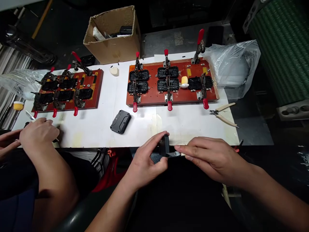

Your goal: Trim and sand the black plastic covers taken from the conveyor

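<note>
Black part (165, 145) is being pinched narrowly by thumb and fingers of the left hand (147, 159) at the table's (142, 124) near edge, the right hand (212, 156) gripping and mostly hiding a pale tool (182, 154); beyond, a black case (120, 121) is lying near a red clamp board (151, 96), cutters (217, 112) resting at right

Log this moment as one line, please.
left hand: holding black part | right hand: gripping slim tool at part, contact unclear | table: black case, pliers, red-handled clamps
</note>
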A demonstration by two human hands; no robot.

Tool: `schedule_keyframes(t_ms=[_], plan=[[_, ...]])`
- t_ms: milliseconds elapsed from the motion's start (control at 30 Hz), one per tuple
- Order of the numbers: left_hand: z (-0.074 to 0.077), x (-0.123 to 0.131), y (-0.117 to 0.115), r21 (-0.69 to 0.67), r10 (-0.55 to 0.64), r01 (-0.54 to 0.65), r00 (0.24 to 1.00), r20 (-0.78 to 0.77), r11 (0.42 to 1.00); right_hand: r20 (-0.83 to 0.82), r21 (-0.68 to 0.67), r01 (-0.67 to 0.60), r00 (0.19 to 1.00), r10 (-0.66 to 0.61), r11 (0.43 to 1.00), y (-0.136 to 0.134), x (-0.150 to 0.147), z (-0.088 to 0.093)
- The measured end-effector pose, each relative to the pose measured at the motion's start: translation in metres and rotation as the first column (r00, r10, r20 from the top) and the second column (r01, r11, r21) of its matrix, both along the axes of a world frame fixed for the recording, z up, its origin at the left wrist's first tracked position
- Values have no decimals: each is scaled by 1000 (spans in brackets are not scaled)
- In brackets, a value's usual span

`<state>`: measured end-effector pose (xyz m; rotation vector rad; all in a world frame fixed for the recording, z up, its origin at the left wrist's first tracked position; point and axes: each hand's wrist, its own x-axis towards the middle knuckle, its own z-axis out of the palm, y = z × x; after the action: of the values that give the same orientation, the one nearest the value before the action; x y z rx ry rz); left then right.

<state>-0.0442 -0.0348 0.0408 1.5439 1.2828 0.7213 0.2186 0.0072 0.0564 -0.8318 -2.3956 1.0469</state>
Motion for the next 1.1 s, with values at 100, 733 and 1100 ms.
schedule_keyframes(t_ms=[100, 733, 1100], plan=[[0, -2, 0, 2, -9, 9, 1000, -12, 1000, 19, 17, -17, 1000, 16, 1000, 1, 0, 1], [-11, 23, -8, -50, -28, 27, 999, -30, 998, -3, -340, 394, 908, -420, 854, -16, -22, -22], [-34, -102, 61, 340, 496, -367, 541, -679, 866, 367, 254, 759, 498, -786, 599, 34, 55, -80]])
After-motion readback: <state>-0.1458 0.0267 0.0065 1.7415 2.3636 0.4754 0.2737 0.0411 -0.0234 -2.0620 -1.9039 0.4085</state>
